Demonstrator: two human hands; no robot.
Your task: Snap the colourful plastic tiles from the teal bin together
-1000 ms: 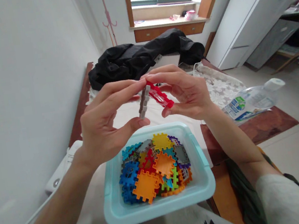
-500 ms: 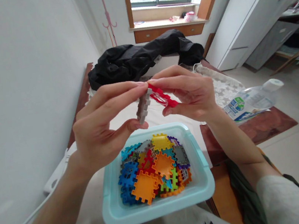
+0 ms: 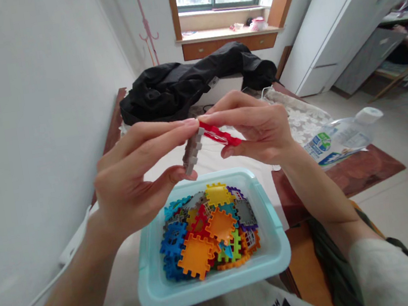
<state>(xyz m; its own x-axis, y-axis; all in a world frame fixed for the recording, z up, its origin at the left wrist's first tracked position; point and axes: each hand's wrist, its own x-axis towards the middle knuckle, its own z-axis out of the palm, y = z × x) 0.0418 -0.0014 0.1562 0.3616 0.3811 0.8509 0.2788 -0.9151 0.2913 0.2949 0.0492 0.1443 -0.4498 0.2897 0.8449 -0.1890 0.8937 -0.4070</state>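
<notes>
My left hand (image 3: 135, 178) pinches a grey toothed plastic tile (image 3: 190, 152) between thumb and fingers, held edge-on above the tray. My right hand (image 3: 257, 127) pinches a red toothed tile (image 3: 220, 134). The top edges of the two tiles touch at an angle. Below the hands sits a pale blue tray (image 3: 155, 288) heaped with several coloured interlocking tiles (image 3: 210, 231): orange, blue, yellow, green, grey, purple.
The tray rests on a bed with a white sheet (image 3: 125, 272). A black jacket (image 3: 193, 80) lies at the far end under the window. A plastic bottle (image 3: 340, 138) lies on the brown surface at right. A white wall runs along the left.
Both hands have drifted slightly left and down with their tiles. The red tile has tilted flatter against the grey tile's upper edge.
</notes>
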